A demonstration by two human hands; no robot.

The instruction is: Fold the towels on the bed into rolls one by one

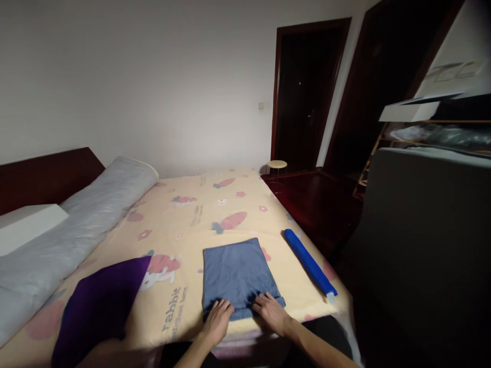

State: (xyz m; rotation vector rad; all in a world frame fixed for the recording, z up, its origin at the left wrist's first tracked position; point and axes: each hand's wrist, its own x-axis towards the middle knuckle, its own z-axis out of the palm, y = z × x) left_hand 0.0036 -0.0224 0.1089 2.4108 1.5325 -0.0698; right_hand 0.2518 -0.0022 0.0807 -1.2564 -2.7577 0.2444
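A blue-grey towel (238, 271) lies flat on the bed before me, its near edge turned over into a narrow roll. My left hand (219, 319) is curled on the left end of that rolled edge, fingertips pressed into the cloth. On the right part of the same edge rests my right hand (269, 309), its fingers bent over the fabric. Both thumbs are mostly hidden. To the right lies a bright blue rolled cloth (310, 261) with a pale band at its near end. A dark purple cloth (105, 296) is spread at the left.
Beneath everything is a yellow bedsheet (192, 225) printed with carrots and rabbits. A long grey pillow (92, 204) and a white box (30, 225) sit by the dark headboard (46, 174). Beyond the bed stands a round stool (276, 164); a dark grey panel (425, 230) rises at right.
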